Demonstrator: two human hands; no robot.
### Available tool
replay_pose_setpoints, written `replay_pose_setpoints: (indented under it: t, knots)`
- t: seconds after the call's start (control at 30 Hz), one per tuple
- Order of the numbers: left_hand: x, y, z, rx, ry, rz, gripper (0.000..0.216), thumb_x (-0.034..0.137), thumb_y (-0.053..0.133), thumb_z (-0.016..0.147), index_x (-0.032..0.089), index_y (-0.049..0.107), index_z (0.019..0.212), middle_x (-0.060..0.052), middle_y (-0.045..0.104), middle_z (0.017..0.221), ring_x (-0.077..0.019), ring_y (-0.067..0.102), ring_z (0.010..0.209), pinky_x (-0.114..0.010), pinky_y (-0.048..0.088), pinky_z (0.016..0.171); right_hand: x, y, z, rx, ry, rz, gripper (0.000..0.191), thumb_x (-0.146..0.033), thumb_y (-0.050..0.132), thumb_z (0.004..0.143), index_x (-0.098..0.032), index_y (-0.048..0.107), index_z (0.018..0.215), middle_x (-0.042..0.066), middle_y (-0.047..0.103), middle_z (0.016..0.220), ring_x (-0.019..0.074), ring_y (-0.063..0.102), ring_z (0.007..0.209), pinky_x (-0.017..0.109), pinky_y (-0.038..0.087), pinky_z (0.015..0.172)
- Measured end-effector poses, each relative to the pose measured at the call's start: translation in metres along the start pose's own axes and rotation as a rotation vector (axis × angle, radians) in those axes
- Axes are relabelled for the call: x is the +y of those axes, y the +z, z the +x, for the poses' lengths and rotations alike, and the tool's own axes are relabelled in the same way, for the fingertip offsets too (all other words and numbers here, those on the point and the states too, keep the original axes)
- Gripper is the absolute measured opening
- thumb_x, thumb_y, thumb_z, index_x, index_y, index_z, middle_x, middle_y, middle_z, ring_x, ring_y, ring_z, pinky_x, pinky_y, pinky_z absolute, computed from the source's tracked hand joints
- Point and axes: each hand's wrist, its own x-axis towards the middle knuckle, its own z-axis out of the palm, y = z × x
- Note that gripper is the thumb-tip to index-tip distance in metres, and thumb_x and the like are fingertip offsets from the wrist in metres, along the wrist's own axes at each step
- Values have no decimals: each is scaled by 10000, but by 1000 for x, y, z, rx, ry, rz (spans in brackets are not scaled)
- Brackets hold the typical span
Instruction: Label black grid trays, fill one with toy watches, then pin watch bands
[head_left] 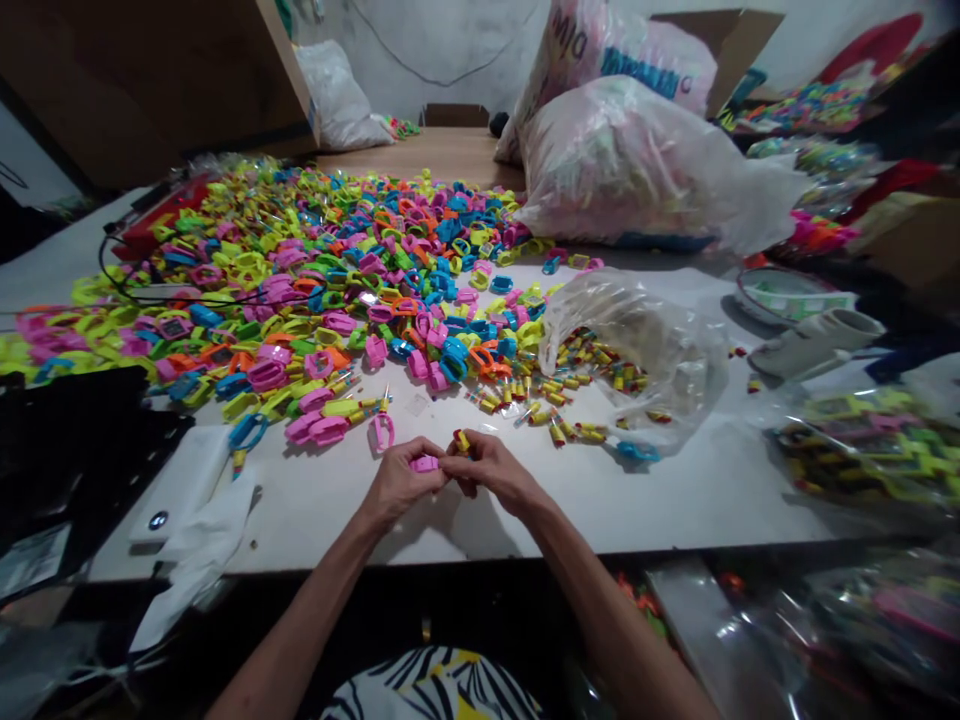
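Note:
My left hand [397, 486] is closed around a pink toy watch [424, 464] above the front of the white table. Touching it from the other side, my right hand [496, 474] pinches a small tube with a yellow and red label [461, 440]. My fingers partly hide both things. Just beyond my hands lies another pink toy watch [383, 432], with a tube at its top. A wide heap of colourful toy watches [352, 265] spreads behind. To the right, several loose tubes [556, 430] lie by the mouth of a clear plastic bag [675, 350] holding more of them.
A white box [184, 480] and crumpled white sheet [206, 535] lie at the left, beside a black bag [71, 460]. Full plastic sacks [622, 165] stand at the back right. Nearer on the right are a grey-white roll [817, 340] and a bag of toy watches [874, 445].

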Motion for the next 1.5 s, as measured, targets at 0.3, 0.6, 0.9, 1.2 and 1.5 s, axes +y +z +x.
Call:
replay_pose_setpoints:
  t: [0.3,0.6,0.9,1.2,1.5]
  knots:
    - [-14,-8,-6,73,190,171,195,337,670,702,167,586,749,23,526,697,-107,477,631,-211,362,579,-5,0,-7,292,-79,34,204,-310,703,663,-146,583,683,-9,589,530,106,535,460,225,433,490]
    - [-12,-3,-8,116,240,365,198,295,697,697,177,585,811,10,584,726,-137,533,666,-230,386,611,-8,6,-16,228,-28,-139,240,-367,640,729,-133,631,672,-24,521,455,89,471,415,216,378,454]
    - [-18,-8,-10,39,479,585,214,314,607,810,183,588,978,-46,605,875,-160,574,807,-257,420,716,-16,8,-21,217,16,-291,249,-336,589,757,-142,576,603,-42,467,383,79,449,350,182,311,388]
    - [-16,-20,-15,-261,607,817,198,333,474,886,184,586,818,-37,598,755,-145,562,687,-231,375,603,-14,-13,-18,-177,139,-274,290,-390,612,733,-132,579,604,-26,519,486,56,425,360,178,307,370]
    - [4,-40,33,298,558,1186,298,290,566,812,184,573,1090,-135,567,1180,-308,482,1103,-463,310,935,-5,-56,-1,579,-103,-305,283,-396,650,660,-183,466,625,-71,396,483,66,366,394,195,273,374]
